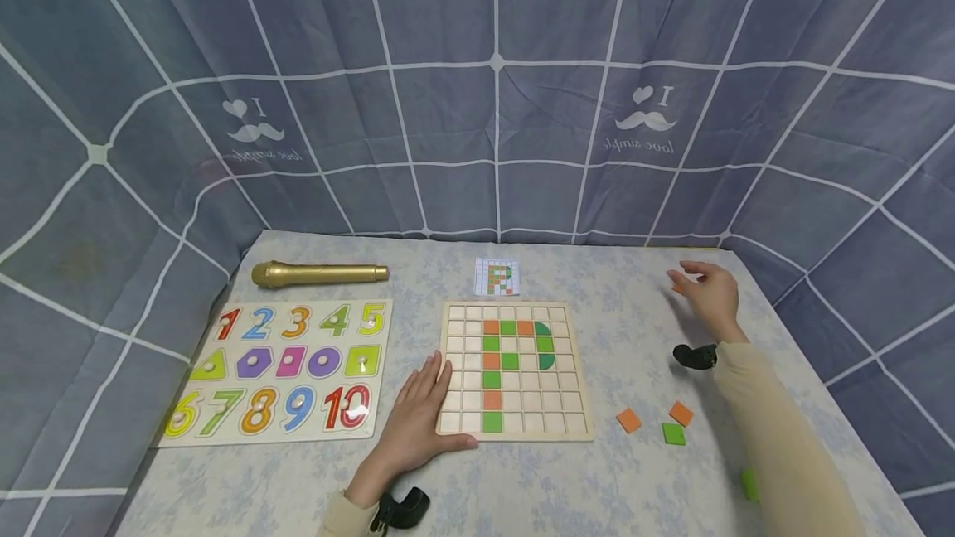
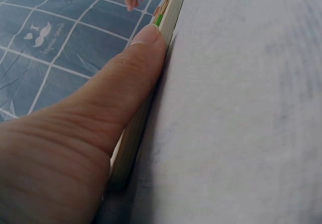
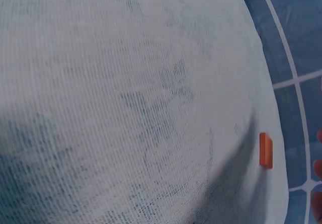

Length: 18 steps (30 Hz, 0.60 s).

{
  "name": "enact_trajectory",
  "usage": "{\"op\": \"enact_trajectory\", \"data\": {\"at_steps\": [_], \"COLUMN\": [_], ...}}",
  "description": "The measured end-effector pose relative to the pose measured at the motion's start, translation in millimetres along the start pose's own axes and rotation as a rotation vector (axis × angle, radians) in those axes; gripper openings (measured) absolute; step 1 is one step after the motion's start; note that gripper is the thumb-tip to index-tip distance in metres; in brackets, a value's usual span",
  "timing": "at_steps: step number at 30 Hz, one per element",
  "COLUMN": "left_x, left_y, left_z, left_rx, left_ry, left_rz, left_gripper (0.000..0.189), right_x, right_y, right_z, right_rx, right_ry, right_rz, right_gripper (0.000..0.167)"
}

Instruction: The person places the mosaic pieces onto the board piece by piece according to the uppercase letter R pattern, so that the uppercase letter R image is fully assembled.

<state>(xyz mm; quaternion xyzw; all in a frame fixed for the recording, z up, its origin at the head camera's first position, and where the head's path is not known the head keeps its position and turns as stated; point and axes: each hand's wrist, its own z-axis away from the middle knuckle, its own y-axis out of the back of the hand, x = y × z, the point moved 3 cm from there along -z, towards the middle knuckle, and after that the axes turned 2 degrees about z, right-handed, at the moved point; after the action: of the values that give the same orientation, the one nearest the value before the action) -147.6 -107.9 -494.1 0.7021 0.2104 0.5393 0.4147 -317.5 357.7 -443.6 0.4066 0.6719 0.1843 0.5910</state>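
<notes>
My left hand (image 1: pixel 419 425) rests at the lower left corner of a wooden grid board (image 1: pixel 548 423), fingers straight along its side. Its thumb (image 2: pixel 126 70) presses the front edge. Orange and green square tiles, plus rounded green pieces (image 1: pixel 546 361), lie in the board's cells in a P-like shape. Far to the right, my right hand (image 1: pixel 712 298) hovers over the table with loosely bent fingers. Just below its thumb is an orange tile (image 3: pixel 265 151), apart from the fingers in the right wrist view.
Loose tiles lie right of the board: two orange (image 1: pixel 629 420) and a green one (image 1: pixel 674 434), with another green piece (image 1: pixel 749 485) beside the right sleeve. A pattern card (image 1: pixel 496 278) is behind the board. At left are a number puzzle (image 1: pixel 279 429) and a gold microphone (image 1: pixel 321 273).
</notes>
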Motion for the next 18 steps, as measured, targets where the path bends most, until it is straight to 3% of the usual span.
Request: {"op": "enact_trajectory", "data": {"at_steps": [7, 18], "left_x": [-0.8, -2.8], "left_y": [-1.8, -3.9], "left_z": [1.6, 0.5], "left_rx": [0.002, 0.018], "left_ry": [-0.002, -0.016], "left_rz": [-0.008, -0.018], "left_gripper": [0.114, 0.114], "right_x": [16, 34], "right_y": [-2, -11], "right_z": [-1.4, -2.6], "right_rx": [-0.022, -0.089], "right_ry": [-0.044, -0.14], "right_rz": [0.085, 0.121], "right_gripper": [0.044, 0.049]}}
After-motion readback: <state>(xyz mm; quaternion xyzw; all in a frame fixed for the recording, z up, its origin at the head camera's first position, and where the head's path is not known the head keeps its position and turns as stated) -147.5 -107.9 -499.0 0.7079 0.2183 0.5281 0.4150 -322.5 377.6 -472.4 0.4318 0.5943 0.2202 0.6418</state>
